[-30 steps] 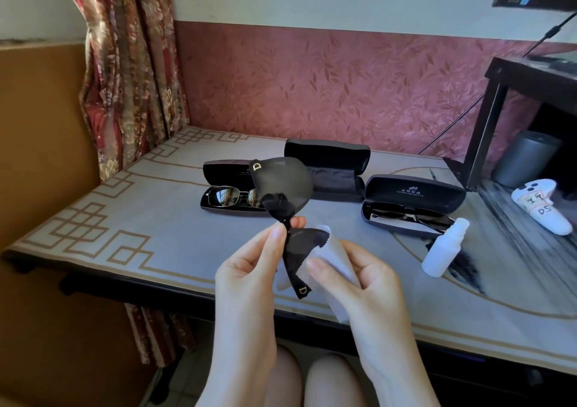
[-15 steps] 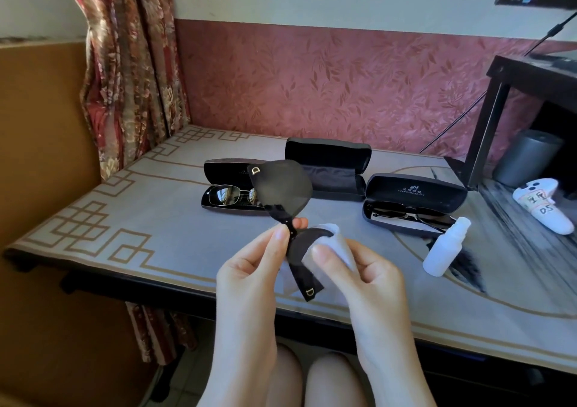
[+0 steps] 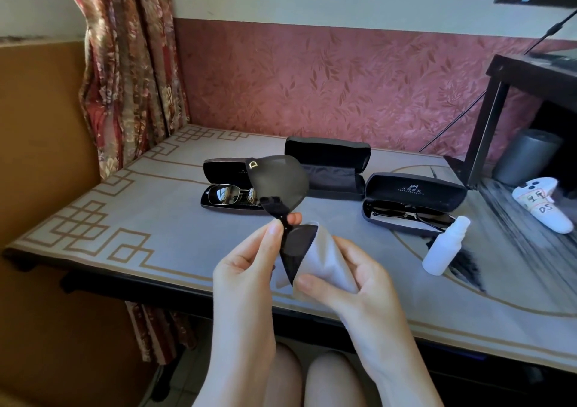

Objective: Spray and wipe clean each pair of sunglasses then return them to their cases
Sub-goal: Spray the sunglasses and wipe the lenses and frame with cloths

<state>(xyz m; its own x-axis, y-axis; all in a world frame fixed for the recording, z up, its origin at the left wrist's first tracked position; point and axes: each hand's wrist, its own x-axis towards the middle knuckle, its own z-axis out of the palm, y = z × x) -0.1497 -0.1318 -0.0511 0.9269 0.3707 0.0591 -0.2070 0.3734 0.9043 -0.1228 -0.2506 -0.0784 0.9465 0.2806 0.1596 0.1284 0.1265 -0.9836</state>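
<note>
Head view shows your left hand [image 3: 246, 269] pinching the black oversized sunglasses with a gold letter on the corner [image 3: 278, 181] at the bridge, thumb and forefinger pressed together on it. The pair is held in the air above the near edge of the grey table with a tan fret border [image 3: 125, 219], turned so one lens stands high and the other points down. Your right hand [image 3: 352, 281] grips the white wiping cloth [image 3: 324, 263], which is folded around the lower lens, with your thumb curled against the lens's bottom tip.

On the table behind, three black hard cases lie open. The left case [image 3: 224, 169] holds thin metal-framed sunglasses [image 3: 231, 194]. The middle case [image 3: 327, 160] shows only its dark lining. The right case [image 3: 415, 188] holds dark-lensed sunglasses [image 3: 406, 211]. A small white plastic spray bottle [image 3: 443, 250] stands upright just in front of the right case, apart from your hands. Farther right lies a white handheld controller with handwritten marks [image 3: 543, 206].
</note>
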